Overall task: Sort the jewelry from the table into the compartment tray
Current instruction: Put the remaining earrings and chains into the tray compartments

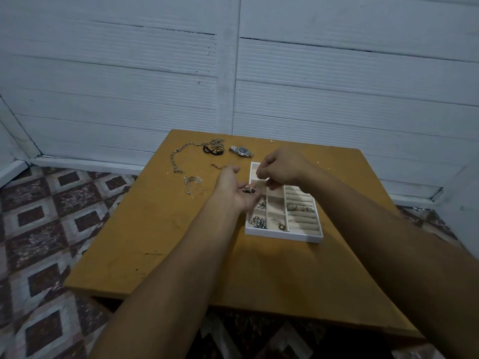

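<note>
My left hand [234,189] lies palm up beside the left edge of the white compartment tray [285,235], carrying a small clump of silver jewelry [249,189]. Just above the tray's far compartments, my right hand [281,168] has its fingers curled in a pinch; what it pinches is too small to tell. Several compartments hold pieces: beads [258,222], small silver pieces [279,223], rings [298,207] in the ring rolls. On the wooden table [181,255] lie a chain necklace [181,154], a black piece [212,150], a wristwatch [241,151] and small silver bits [193,180].
The table stands against a white panelled wall [233,73]. A patterned carpet [46,216] covers the floor to the left. Both of my forearms reach across the near half of the table.
</note>
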